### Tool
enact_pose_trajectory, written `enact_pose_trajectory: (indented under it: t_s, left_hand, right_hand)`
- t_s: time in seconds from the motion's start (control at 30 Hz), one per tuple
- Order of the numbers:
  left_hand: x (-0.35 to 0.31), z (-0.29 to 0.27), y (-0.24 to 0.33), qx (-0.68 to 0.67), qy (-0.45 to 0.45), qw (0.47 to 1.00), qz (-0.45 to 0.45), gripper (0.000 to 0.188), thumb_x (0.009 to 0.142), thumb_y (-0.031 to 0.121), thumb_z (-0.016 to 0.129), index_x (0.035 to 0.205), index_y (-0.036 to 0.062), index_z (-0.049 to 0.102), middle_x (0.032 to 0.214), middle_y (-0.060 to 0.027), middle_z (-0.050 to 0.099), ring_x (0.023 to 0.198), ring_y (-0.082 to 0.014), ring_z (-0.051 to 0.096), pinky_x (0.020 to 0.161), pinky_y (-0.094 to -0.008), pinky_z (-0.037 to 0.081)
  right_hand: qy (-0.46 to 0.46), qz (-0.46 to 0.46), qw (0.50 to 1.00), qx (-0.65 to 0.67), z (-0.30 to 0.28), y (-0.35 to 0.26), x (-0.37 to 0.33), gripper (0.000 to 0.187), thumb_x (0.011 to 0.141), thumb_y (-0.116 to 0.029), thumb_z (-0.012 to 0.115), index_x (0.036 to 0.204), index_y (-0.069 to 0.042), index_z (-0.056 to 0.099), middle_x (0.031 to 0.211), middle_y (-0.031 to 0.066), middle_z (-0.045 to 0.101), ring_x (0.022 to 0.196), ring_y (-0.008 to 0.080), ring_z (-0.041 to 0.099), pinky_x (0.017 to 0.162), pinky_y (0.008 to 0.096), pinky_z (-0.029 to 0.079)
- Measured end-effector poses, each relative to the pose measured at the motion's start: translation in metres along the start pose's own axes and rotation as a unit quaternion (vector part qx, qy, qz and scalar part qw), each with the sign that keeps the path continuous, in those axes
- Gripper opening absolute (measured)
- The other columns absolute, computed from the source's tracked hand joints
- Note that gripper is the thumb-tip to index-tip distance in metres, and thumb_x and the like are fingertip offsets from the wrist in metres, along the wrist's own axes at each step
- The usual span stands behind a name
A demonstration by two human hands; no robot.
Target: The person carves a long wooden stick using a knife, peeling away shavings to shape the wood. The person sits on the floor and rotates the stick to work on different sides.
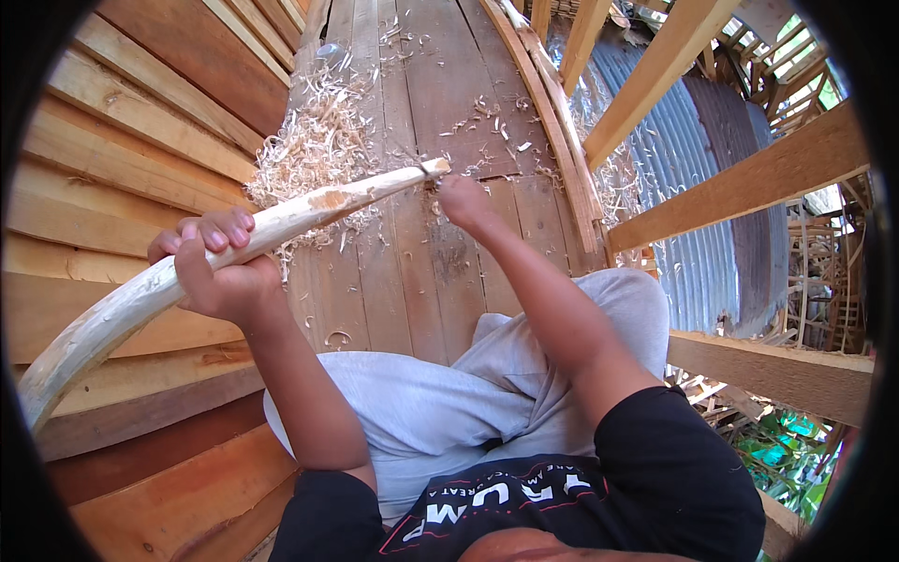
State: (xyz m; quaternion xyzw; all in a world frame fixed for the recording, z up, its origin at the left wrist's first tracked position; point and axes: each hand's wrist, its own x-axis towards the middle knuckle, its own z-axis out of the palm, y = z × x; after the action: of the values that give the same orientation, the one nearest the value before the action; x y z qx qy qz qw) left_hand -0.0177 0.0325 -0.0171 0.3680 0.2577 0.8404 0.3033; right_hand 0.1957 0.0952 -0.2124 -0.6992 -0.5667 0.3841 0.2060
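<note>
A long, curved, peeled wooden pole (309, 212) runs from the lower left up to the middle of the head view. Its pale surface carries tan patches where wood has been shaved. My left hand (229, 281) is closed around the pole's middle, fingers over the top and thumb on the near side. Close to the pole's far tip, my right hand (465, 203) is closed on a knife; the handle is hidden in the fist. The knife's thin dark blade (424, 169) lies across the pole just short of the tip.
Curly wood shavings (323, 131) are heaped on the plank floor (412, 272) against the wooden plank wall (122, 187) at left. To the right are a timber railing (749, 178) and corrugated metal sheets (688, 225). My crossed legs (440, 403) fill the near floor.
</note>
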Motion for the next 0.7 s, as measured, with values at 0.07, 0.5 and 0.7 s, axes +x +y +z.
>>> enact_pose_trajectory:
  t_s: [0.07,0.5,0.7]
  left_hand:
    - [-0.001,0.005,-0.001,0.003,-0.017,1.0,0.006,0.015,0.077,0.003,0.049,0.083,0.0146,0.042,0.056,-0.0008,0.041,0.045,-0.0124,0.041,0.051,-0.031,0.043]
    - [-0.008,0.021,-0.001,0.023,-0.012,0.999,0.035,0.016,0.077,0.0,0.05,0.084,0.0119,0.041,0.057,-0.0016,0.041,0.045,-0.0123,0.041,0.048,-0.0328,0.044]
    - [-0.019,0.028,-0.001,0.051,0.024,0.997,0.061,0.018,0.077,-0.001,0.05,0.084,0.0119,0.041,0.059,-0.0018,0.04,0.048,-0.0126,0.041,0.051,-0.0324,0.044]
  right_hand:
    - [0.039,-0.027,0.999,0.008,0.008,0.023,0.011,0.054,0.094,-0.032,0.028,0.093,0.008,0.064,0.1,0.033,0.061,0.099,0.0466,0.059,0.091,0.0491,0.045]
    - [0.028,0.041,0.997,0.062,0.006,0.017,0.013,0.058,0.094,-0.033,0.027,0.095,0.015,0.06,0.102,0.0388,0.058,0.103,0.049,0.056,0.094,0.0486,0.042]
    - [-0.027,-0.046,0.995,0.082,-0.004,-0.057,-0.028,0.059,0.093,-0.034,0.027,0.097,0.014,0.061,0.103,0.037,0.059,0.103,0.0478,0.057,0.093,0.0486,0.042]
